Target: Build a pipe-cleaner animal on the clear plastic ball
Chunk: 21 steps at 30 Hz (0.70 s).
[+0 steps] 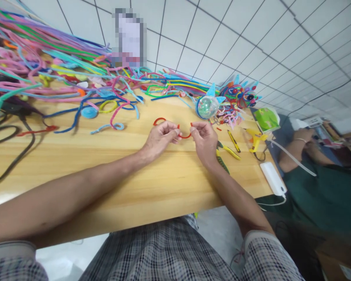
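Between my two hands a short red pipe cleaner (pixel 185 137) sags in a curve above the wooden table (pixel 128 195). My left hand (pixel 164 135) pinches one end of it between thumb and fingertips. At the other end, the thumb and index finger of my right hand (pixel 204 136) are closed on it. A red loop (pixel 158 119) shows just beyond my left hand; whether it joins the held piece I cannot tell. Yellow-handled pliers (pixel 231 152) lie right beside my right wrist, partly hidden by it.
Many coloured pipe cleaners (pixel 73 50) are heaped along the back left. A clear ball with blue spikes (pixel 207 106) stands behind my right hand. Further right are a yellow utility knife (pixel 234 141), a yellow glue gun (pixel 255 139) and a white box (pixel 272 177). Another person's arm (pixel 292 154) rests beyond.
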Each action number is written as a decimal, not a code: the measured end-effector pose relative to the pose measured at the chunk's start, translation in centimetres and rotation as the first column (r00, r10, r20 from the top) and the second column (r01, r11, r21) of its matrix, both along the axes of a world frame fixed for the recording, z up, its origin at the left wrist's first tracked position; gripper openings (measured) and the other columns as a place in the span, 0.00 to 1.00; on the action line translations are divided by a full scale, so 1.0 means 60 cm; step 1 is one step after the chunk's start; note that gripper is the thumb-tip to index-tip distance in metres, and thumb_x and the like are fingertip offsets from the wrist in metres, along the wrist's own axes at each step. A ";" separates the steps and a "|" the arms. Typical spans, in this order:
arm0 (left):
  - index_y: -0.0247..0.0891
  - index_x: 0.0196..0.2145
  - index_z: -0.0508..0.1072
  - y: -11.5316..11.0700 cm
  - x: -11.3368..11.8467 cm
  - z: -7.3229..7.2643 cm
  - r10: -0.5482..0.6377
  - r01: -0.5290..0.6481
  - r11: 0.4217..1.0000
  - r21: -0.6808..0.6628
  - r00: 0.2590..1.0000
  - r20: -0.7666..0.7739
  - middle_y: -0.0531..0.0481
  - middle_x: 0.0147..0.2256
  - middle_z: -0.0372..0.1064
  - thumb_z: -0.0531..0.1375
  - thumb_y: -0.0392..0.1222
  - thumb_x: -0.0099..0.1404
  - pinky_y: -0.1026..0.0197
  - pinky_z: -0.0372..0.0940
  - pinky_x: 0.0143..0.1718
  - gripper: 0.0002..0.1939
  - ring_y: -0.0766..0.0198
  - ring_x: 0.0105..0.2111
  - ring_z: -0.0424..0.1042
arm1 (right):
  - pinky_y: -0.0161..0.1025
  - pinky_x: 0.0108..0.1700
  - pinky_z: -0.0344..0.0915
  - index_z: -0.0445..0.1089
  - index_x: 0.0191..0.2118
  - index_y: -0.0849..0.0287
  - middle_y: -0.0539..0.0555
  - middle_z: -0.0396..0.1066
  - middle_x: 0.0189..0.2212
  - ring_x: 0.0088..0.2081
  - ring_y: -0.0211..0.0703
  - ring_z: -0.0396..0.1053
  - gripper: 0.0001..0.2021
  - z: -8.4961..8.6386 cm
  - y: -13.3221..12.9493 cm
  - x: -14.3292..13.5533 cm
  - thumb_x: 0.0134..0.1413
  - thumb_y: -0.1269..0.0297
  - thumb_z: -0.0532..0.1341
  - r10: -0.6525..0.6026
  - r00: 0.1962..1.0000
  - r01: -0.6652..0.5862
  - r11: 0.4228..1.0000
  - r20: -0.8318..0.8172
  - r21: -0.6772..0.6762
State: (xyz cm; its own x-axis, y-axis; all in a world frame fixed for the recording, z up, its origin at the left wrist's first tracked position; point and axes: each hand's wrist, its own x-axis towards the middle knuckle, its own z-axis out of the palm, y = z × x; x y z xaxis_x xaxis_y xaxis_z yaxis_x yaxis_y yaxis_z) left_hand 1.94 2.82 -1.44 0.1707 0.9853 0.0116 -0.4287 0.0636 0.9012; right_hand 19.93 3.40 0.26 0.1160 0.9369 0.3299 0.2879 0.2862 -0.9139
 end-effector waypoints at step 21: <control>0.36 0.38 0.76 -0.001 -0.001 -0.002 -0.045 0.044 0.999 -0.030 0.997 -0.060 0.53 0.30 0.79 0.75 0.40 0.66 0.64 0.76 0.35 0.12 0.67 0.28 0.79 | 0.41 0.38 0.71 0.81 0.41 0.52 0.50 0.79 0.34 0.32 0.41 0.73 0.09 -0.002 -0.007 0.010 0.67 0.70 0.62 -0.027 0.859 -0.168 0.928 0.511 0.332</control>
State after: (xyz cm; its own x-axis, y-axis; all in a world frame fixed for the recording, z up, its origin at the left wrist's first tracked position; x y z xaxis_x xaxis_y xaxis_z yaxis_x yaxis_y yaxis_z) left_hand 1.88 2.75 -1.54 0.2141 0.9764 -0.0277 -0.3698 0.1072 0.9229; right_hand 20.55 3.00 0.17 -0.2174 0.7440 0.6318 0.6405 0.5972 -0.4829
